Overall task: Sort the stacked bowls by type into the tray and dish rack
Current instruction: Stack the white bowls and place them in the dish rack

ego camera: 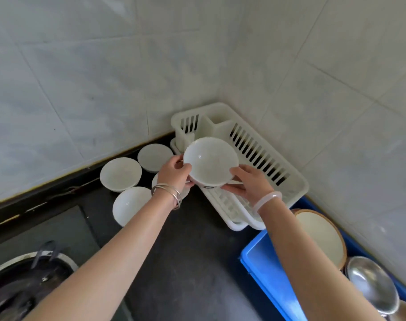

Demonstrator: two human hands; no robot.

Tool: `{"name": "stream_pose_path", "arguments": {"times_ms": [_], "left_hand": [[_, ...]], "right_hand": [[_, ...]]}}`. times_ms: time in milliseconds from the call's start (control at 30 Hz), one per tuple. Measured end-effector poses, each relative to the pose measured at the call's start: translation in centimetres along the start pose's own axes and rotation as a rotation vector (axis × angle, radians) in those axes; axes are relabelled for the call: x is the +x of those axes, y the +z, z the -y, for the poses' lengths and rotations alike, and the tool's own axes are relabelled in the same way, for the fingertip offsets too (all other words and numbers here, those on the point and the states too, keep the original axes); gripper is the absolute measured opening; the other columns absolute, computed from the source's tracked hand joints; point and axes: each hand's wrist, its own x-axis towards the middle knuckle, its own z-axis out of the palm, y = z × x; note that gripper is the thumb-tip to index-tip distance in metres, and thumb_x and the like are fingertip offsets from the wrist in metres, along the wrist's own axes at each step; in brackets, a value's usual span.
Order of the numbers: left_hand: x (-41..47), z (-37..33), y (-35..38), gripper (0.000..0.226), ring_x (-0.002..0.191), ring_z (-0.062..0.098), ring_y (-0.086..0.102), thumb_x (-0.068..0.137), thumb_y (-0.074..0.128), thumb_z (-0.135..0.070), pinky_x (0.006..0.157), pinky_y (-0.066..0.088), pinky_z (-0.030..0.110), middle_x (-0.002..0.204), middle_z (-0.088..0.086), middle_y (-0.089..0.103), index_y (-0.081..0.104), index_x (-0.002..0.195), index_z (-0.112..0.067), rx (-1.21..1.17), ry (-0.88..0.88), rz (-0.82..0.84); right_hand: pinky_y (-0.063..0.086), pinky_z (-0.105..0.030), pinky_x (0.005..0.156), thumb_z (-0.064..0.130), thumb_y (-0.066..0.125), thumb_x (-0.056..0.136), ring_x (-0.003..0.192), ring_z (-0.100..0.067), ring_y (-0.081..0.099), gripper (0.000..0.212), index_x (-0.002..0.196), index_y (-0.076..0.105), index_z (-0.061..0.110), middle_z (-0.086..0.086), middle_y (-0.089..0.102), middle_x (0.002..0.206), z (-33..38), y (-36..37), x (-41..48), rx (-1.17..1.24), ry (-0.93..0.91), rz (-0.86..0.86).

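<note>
Above the dish rack [298, 181]: one white bowl [210, 162] is held in the air, tilted, its hollow side toward the camera.
Left hand [174, 173]: thumb and curled fingers pinch the left rim of the white bowl; metal bangles [168, 193] sit on the wrist.
Right hand [250, 181]: thumb on the right rim, fingers curled under the bowl.
Rack inside: mostly hidden behind the bowl and both hands.
Left of the rack: counter bowls [120, 173], all white, stand close together on the dark counter [192, 262].
Blue tray [267, 269]: just beside the rack's near end, it holds a brown-rimmed bowl [320, 237] and a metal bowl [371, 283].
</note>
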Motion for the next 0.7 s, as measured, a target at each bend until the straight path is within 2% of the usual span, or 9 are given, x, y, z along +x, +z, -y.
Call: {"name": "stream_pose_path", "arguments": {"times_ms": [100, 167, 200, 300, 400, 567, 700], "left_hand": [[3.9, -1.4, 3.4, 0.036, 0.095, 0.033, 0.061, 0.087, 0.048, -0.004, 0.063, 0.055, 0.036, 0.115, 0.012, 0.056, 0.053, 0.122, -0.011, -0.023, -0.045, 0.059], [6.5, -1.6, 5.3, 0.039, 0.1, 0.036, 0.059, 0.088, 0.045, -0.002, 0.071, 0.055, 0.043, 0.125, 0.017, 0.053, 0.05, 0.126, -0.008, -0.041, -0.09, 0.088], [7.6, -1.5, 6.1, 0.041, 0.098, 0.035, 0.058, 0.088, 0.043, -0.002, 0.07, 0.056, 0.044, 0.128, 0.018, 0.052, 0.049, 0.128, -0.008, -0.038, -0.112, 0.09], [10.5, -0.7, 8.5, 0.042, 0.093, 0.034, 0.055, 0.088, 0.04, 0.001, 0.068, 0.053, 0.04, 0.13, 0.02, 0.051, 0.049, 0.128, -0.007, -0.013, -0.166, 0.099], [12.7, 0.5, 10.3, 0.042, 0.094, 0.034, 0.052, 0.09, 0.038, 0.001, 0.071, 0.05, 0.04, 0.13, 0.02, 0.05, 0.048, 0.129, -0.01, -0.018, -0.214, 0.104], [15.8, 2.1, 11.5, 0.04, 0.113, 0.042, 0.052, 0.091, 0.036, 0.001, 0.077, 0.051, 0.044, 0.131, 0.019, 0.05, 0.05, 0.127, -0.01, 0.032, -0.27, 0.068], [17.6, 3.0, 11.6, 0.04, 0.107, 0.04, 0.053, 0.091, 0.036, 0.001, 0.074, 0.052, 0.042, 0.131, 0.019, 0.05, 0.05, 0.127, -0.009, 0.099, -0.261, 0.078]], "right_hand": [[0.061, -0.03, 0.064, 0.013, 0.059, 0.088, 0.077, -0.023, 0.071, 0.024, 0.112, 0.06, 0.006, -0.01, 0.067, 0.096, 2.8, -1.3, 3.3, 0.016, -0.02, -0.023], [0.061, -0.028, 0.059, 0.013, 0.057, 0.09, 0.077, -0.023, 0.069, 0.02, 0.108, 0.06, 0.006, -0.011, 0.065, 0.099, 3.9, -1.9, 5.8, -0.001, -0.012, -0.044], [0.06, -0.028, 0.057, 0.013, 0.056, 0.09, 0.078, -0.025, 0.068, 0.018, 0.106, 0.06, 0.007, -0.015, 0.064, 0.104, 4.1, -2.1, 7.0, -0.016, 0.0, -0.057], [0.06, -0.029, 0.052, 0.012, 0.053, 0.092, 0.074, -0.026, 0.066, 0.028, 0.118, 0.056, 0.004, -0.018, 0.06, 0.109, 4.0, -2.7, 10.6, -0.06, 0.051, -0.114], [0.059, -0.03, 0.049, 0.012, 0.049, 0.094, 0.086, -0.028, 0.064, 0.033, 0.126, 0.051, 0.002, -0.017, 0.06, 0.112, 3.3, -3.4, 13.5, -0.06, 0.088, -0.151], [0.057, -0.033, 0.057, 0.012, 0.047, 0.096, 0.106, -0.032, 0.059, 0.035, 0.129, 0.048, 0.002, -0.016, 0.054, 0.13, 2.0, -3.4, 17.0, -0.066, 0.146, -0.189], [0.055, -0.037, 0.072, 0.01, 0.045, 0.096, 0.097, -0.03, 0.058, 0.035, 0.13, 0.046, 0.001, -0.018, 0.051, 0.133, 1.0, -3.3, 18.9, -0.068, 0.163, -0.177]]}}
